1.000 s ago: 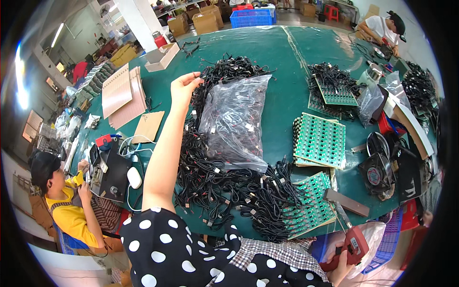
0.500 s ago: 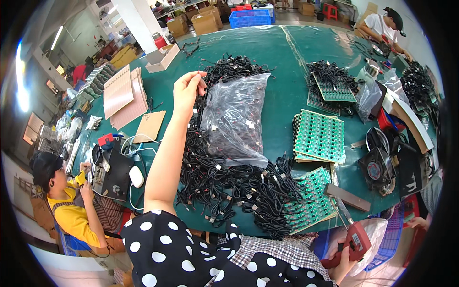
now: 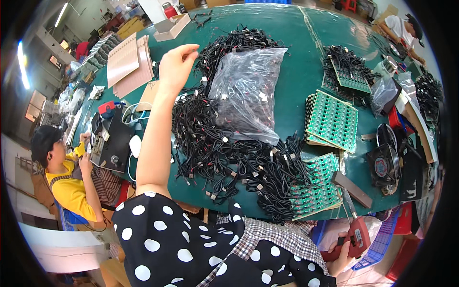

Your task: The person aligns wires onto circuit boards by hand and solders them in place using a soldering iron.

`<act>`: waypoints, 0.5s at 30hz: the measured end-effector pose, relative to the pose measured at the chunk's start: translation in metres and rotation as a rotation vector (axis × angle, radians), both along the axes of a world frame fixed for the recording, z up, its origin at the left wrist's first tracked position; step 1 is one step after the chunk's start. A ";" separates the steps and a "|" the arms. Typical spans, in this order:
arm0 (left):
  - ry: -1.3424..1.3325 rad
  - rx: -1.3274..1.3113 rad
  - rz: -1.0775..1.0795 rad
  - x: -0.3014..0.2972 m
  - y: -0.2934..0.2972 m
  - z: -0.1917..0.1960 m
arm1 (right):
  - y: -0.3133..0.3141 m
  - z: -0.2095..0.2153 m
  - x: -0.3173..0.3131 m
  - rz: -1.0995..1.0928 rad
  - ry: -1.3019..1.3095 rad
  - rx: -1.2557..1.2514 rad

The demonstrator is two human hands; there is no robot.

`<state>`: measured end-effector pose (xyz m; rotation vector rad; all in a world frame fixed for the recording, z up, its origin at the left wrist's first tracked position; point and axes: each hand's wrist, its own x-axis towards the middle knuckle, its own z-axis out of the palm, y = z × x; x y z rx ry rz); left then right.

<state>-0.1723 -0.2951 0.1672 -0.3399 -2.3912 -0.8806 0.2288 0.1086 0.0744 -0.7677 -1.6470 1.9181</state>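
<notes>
My left arm stretches far over the table, and my left hand (image 3: pixel 175 69) is raised beside the upper left of a heap of black cables (image 3: pixel 205 124). Its fingers are curled together; whether anything small is between them is hidden. A clear plastic bag (image 3: pixel 246 95) full of similar cables lies on the heap. Low on the right, my right hand (image 3: pixel 340 256) grips a red soldering gun (image 3: pixel 357 235), its metal tip pointing up and to the left. Near that tip are a dark bar-shaped block (image 3: pixel 352 190) and a green circuit board panel (image 3: pixel 318 189) with cables lying across its left side.
Circuit board panels (image 3: pixel 333 119) are stacked on the green table (image 3: pixel 299 62), with a small fan (image 3: pixel 382 167) to their right. Pinkish boards (image 3: pixel 125 64) and a black box-shaped device (image 3: pixel 117 143) are at left. A person in yellow (image 3: pixel 71 186) sits left; another works far right.
The view has shifted, so the table sits higher in it. My left hand has moved slightly left, away from the cable heap. My right hand keeps its grip on the soldering gun.
</notes>
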 end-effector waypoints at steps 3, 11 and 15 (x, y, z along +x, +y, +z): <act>0.020 -0.216 0.034 0.018 -0.018 -0.014 | -0.004 0.004 -0.006 0.041 0.019 0.015; -0.250 -0.444 -0.122 0.063 -0.016 -0.041 | 0.000 0.002 -0.002 0.024 -0.018 0.022; -0.130 -0.517 -0.036 0.064 -0.021 -0.045 | 0.001 0.001 -0.001 0.045 -0.025 0.014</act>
